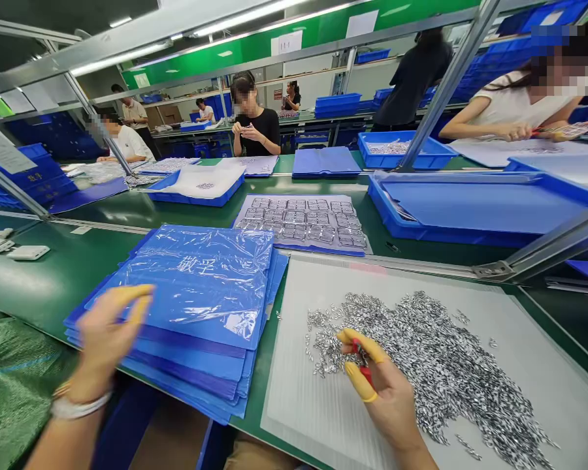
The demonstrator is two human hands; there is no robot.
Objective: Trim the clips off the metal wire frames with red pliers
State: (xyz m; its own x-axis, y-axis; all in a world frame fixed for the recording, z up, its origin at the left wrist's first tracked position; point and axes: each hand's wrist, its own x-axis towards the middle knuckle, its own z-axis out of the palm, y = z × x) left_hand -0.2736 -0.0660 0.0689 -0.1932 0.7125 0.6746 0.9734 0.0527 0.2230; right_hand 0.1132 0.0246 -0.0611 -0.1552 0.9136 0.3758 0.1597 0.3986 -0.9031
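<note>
Two hands (110,343) at six o'clock wore four yellow finger cots (360,382), with one pair of red tweezers (361,359).

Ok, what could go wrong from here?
The right hand pinches red tweezers right at the loose metal parts; a slip could scatter them, and strays already lie apart. The left hand is close to the blue stack, which seems to overhang the bench edge and might slide off if bumped.

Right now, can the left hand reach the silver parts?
Probably yes: the left hand is over the blue folders, which lie flat and block nothing; the pile sits beside them, though the right hand and its tweezers work there.
</note>
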